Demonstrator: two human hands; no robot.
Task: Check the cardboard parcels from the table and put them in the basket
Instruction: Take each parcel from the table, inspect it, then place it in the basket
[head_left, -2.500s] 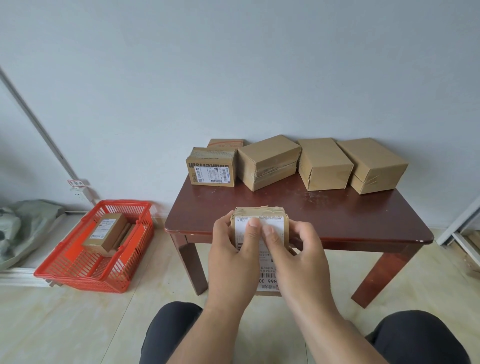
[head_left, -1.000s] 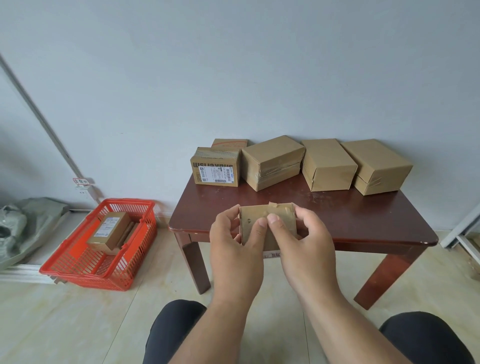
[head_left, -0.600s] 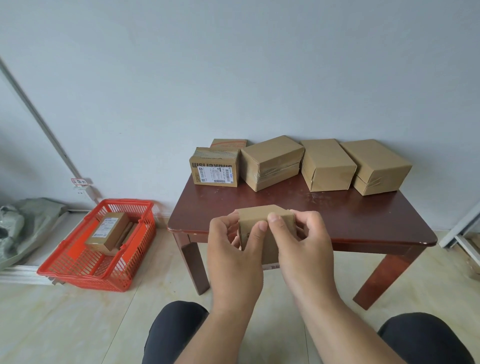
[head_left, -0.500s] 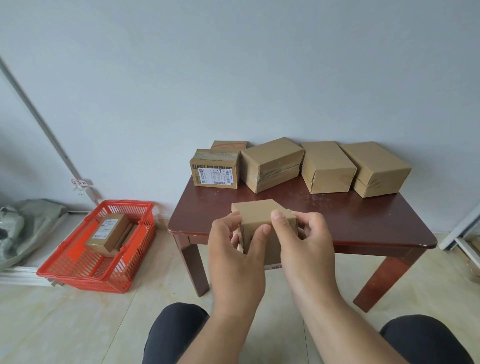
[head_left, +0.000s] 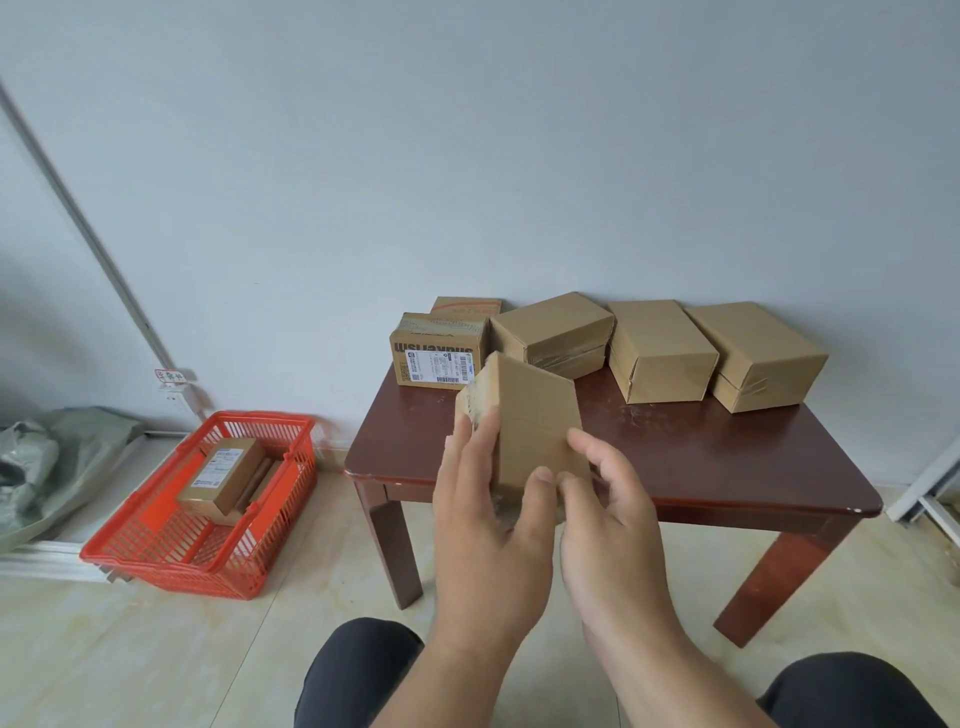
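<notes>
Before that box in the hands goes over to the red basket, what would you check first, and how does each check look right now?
1. Grip on the held box: left hand holds it with fingers flat on its side and thumb on its front; right hand is at its lower right corner. Ok.
2. All sides looked at: cannot tell; only plain cardboard faces the camera.
3. Room in the basket: one labelled box lies inside, with bare mesh near the front. Ok.
4. Way to the basket: bare floor between table and basket. Ok.
5. Boxes left on the table: five in view. Not ok yet.
</notes>
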